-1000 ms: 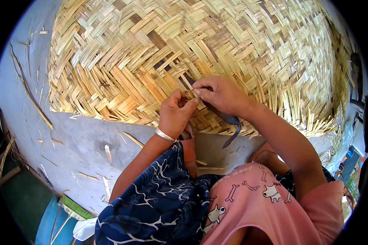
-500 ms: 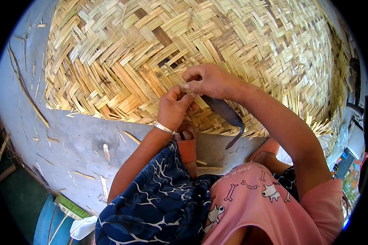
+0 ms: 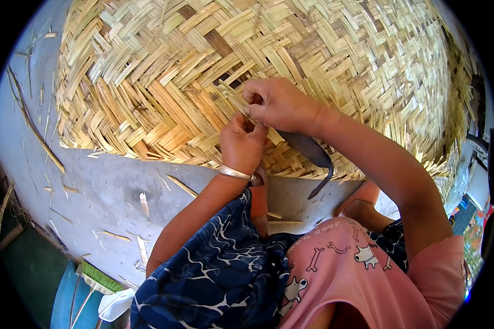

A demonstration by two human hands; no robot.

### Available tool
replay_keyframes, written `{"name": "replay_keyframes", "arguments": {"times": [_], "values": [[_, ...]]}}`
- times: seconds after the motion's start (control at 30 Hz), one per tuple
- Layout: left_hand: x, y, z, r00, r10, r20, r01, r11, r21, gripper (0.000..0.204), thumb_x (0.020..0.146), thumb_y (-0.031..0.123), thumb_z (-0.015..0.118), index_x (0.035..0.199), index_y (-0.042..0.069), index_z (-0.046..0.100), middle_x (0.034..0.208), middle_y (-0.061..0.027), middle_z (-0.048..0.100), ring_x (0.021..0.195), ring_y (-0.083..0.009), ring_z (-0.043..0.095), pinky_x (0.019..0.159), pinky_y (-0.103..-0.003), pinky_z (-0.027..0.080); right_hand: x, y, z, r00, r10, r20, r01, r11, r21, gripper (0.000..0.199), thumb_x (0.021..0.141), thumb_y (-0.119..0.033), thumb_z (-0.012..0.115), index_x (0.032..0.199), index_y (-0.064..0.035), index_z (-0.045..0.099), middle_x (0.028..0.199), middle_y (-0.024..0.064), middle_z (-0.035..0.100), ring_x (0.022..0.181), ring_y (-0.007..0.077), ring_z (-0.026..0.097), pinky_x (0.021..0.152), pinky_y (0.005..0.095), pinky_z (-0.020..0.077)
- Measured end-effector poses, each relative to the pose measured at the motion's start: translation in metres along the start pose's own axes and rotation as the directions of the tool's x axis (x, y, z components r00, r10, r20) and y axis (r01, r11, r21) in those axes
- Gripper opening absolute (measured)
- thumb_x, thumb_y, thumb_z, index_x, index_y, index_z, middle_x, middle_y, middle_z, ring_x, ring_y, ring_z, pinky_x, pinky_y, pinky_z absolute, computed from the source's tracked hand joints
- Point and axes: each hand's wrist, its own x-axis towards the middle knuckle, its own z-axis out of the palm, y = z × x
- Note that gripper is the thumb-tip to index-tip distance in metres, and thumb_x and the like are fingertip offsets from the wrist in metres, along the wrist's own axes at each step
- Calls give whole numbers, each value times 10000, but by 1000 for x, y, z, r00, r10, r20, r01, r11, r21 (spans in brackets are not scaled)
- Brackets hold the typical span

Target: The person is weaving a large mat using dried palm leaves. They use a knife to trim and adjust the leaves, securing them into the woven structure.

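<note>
A large woven mat [image 3: 164, 82] of flat, pale split strips in a herringbone pattern lies before me, with a small dark gap beyond my hands. My right hand [image 3: 285, 107] is closed, pinching a thin pale strip [image 3: 232, 96] near the gap. Close beside it, my left hand [image 3: 241, 143], with a silvery bangle on its wrist, has its fingers pinched at the strip's near end; its fingertips are partly hidden. From under my right hand a dark, curved blade-like tool [image 3: 308, 151] sticks out toward me. Its other end is covered, so how it is held cannot be seen.
The grey concrete floor [image 3: 110, 192] carries scattered strip scraps and a long thin stick [image 3: 33, 123] at left. A green-bristled broom [image 3: 99, 277] and a white dustpan [image 3: 117, 304] stand at lower left. My feet in orange footwear [image 3: 259, 200] are at the mat's near edge.
My left hand has shifted slightly right, nearer my right hand. The pale strip now shows raised between my fingers and the gap. The dark tool has swung slightly right.
</note>
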Motion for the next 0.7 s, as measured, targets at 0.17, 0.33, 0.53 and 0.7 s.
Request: {"name": "replay_keyframes", "arguments": {"times": [0.17,0.33,0.53,0.7], "values": [[-5,12,1,990,-138,-3,137,989,-54,176,898,152,663,892,10,559,666,-40,615,505,-94,594,442,-200,426,-1,-3,4,995,98,-13,-98,995,32,108,838,-111,614,855,-20,558,691,55,591,631,107,578,569,273,476],[-5,11,-4,981,-185,52,190,975,-115,189,892,177,672,957,32,570,654,-29,611,501,-89,590,424,-194,403,2,-1,-9,935,241,260,-327,869,372,202,893,-162,596,1045,-28,610,775,14,618,685,66,606,565,226,485],[-6,8,-5,981,-102,167,138,965,-221,214,871,165,689,963,33,548,683,-39,618,529,-104,598,425,-197,405,4,4,-26,875,194,443,-424,746,513,223,920,-181,601,1085,-31,609,823,-11,619,690,59,608,536,213,476],[-3,9,10,998,-68,7,68,998,-16,251,819,137,732,840,16,513,687,-64,616,498,-111,583,421,-223,419,8,8,-19,899,192,393,-361,833,420,145,920,-173,604,972,-38,614,761,-12,609,642,61,602,539,217,481]]}}
